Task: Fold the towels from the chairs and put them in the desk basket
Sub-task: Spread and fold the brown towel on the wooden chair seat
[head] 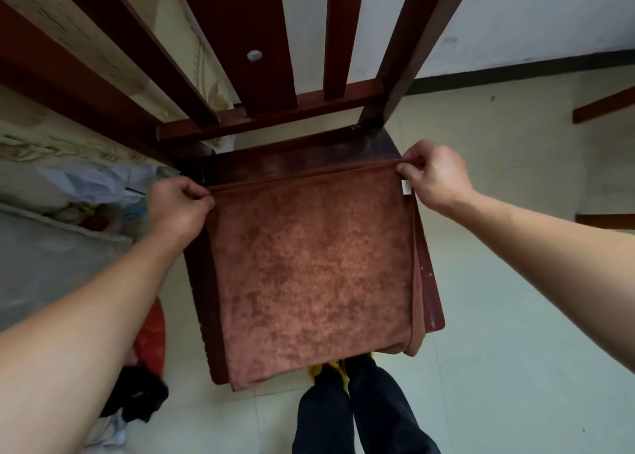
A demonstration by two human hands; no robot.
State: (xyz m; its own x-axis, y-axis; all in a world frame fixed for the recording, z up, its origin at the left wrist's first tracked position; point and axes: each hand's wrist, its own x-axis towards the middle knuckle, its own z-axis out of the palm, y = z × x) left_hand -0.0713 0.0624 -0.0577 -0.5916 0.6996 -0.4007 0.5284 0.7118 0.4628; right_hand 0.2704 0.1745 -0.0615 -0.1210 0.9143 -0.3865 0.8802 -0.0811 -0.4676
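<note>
The brown towel [314, 268] lies doubled on the wooden chair seat [431, 302], its far corners pinched tight under the fingers of the left hand [182, 206] and right hand [431, 175], so folding looks partway, with the basket out of view.

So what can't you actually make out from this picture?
Only the head view is available.
- The desk basket: not in view at all.
- Most of the chair seat: covered by the brown towel.
- How many layers the towel has: only edges peek out at its right side.
- The white tag: too small to read, beside the right hand.
- Clutter behind the left hand: blurred, partly hidden by the arm.
</note>
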